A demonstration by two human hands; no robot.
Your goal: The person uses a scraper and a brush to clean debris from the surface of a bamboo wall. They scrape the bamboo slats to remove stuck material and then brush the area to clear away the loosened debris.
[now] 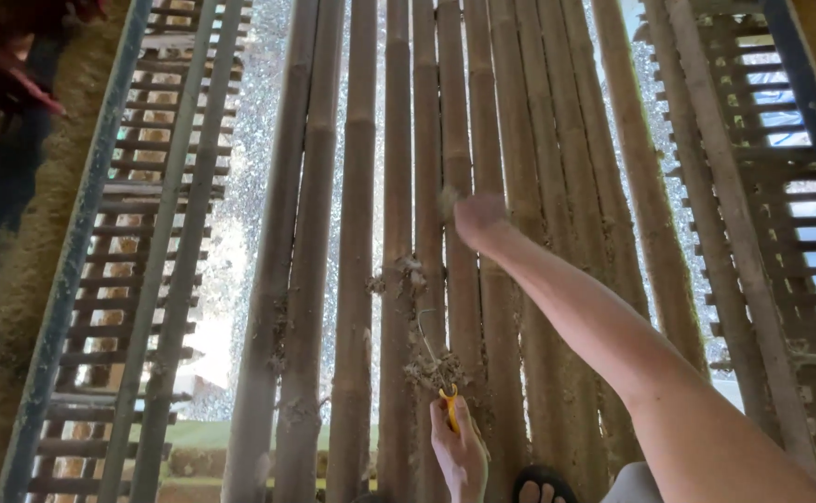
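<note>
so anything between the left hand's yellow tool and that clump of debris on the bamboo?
Nothing visible. The left hand holds the yellow tool with its tip right at the debris clump on the bamboo poles. The right hand is further up the poles, clear of that spot.

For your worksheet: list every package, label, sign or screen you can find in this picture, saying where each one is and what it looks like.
None in view: no package, label, sign or screen.
What shows instead: brown bamboo poles laid side by side, slatted wooden frames on both sides.
Left hand holds a small yellow tool; right hand reaches out over the poles.
</note>
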